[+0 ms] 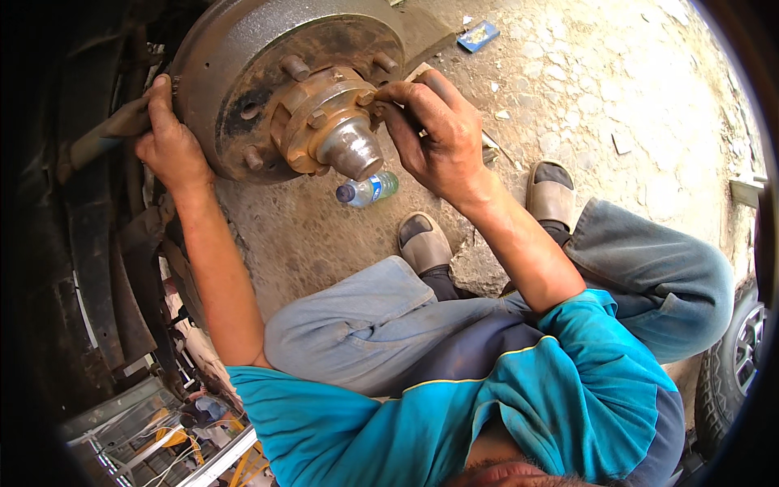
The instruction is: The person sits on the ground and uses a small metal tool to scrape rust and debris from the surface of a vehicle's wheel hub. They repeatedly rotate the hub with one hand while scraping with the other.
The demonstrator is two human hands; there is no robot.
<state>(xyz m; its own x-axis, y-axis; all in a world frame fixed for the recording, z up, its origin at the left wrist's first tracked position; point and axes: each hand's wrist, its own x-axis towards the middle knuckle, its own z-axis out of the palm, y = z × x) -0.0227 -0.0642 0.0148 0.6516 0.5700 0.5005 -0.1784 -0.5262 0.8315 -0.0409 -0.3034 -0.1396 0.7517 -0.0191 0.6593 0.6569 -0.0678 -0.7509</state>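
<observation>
A grey brake drum (243,49) with a rusty brown hub (324,118) and several wheel studs fills the upper left. My left hand (166,138) grips the drum's left rim from behind. My right hand (434,134) sits at the hub's right side, its fingertips pinched on a small nut (367,96) on the hub flange. A thin tool or rod (489,146) shows partly beneath the right hand; most of it is hidden.
A small plastic water bottle (367,190) lies on the concrete ground below the hub. My grey shoes (422,241) rest on the ground. A blue scrap (477,35) lies farther off. A tyre (734,365) stands at the right edge; vehicle underbody parts (97,243) are on the left.
</observation>
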